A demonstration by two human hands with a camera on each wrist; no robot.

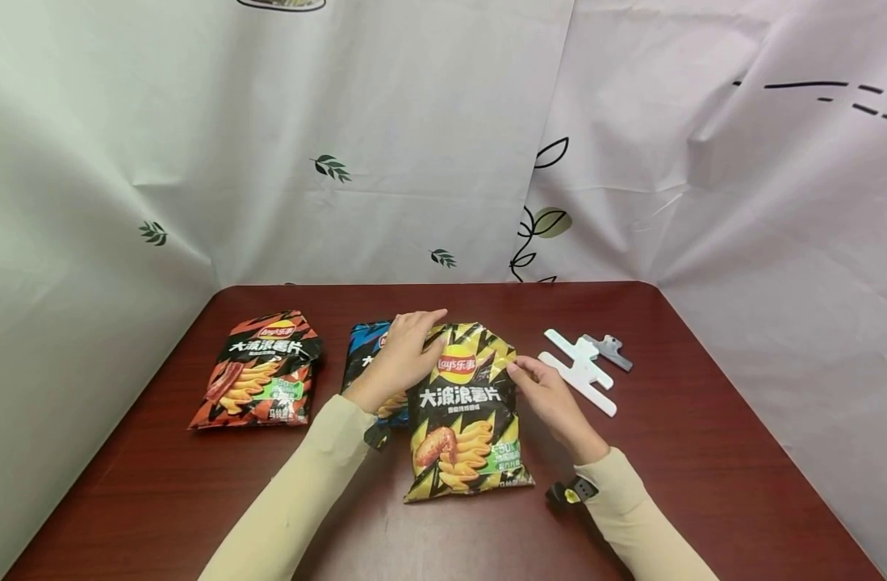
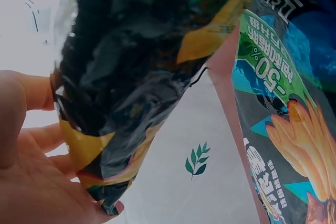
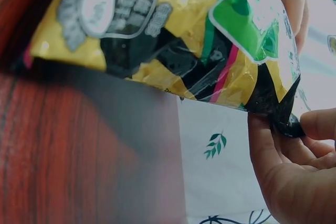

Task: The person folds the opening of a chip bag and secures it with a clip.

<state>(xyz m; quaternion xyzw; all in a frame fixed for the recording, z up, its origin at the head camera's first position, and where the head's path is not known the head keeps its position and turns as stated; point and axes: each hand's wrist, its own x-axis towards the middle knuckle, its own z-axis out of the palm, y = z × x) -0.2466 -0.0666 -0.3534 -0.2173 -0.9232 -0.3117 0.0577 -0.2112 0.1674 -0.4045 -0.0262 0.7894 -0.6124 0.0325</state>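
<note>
A yellow and black bag of potato chips (image 1: 463,436) stands tilted in front of me, its printed front towards the head camera. At its upper left corner my left hand (image 1: 407,355) holds the edge, thumb in front and fingers behind. My right hand (image 1: 552,399) pinches the upper right edge between thumb and fingers, as the right wrist view shows at a dark folded corner (image 3: 287,121). Behind the left hand lies a blue chip bag (image 1: 363,347), partly covered by that hand and the yellow bag.
A red chip bag (image 1: 261,379) lies on the left of the dark red table (image 1: 675,484). Right of the hands are white clips (image 1: 581,375), overlapping each other, and a grey metal clip (image 1: 613,353). White cloth walls (image 1: 414,218) with leaf prints enclose the table.
</note>
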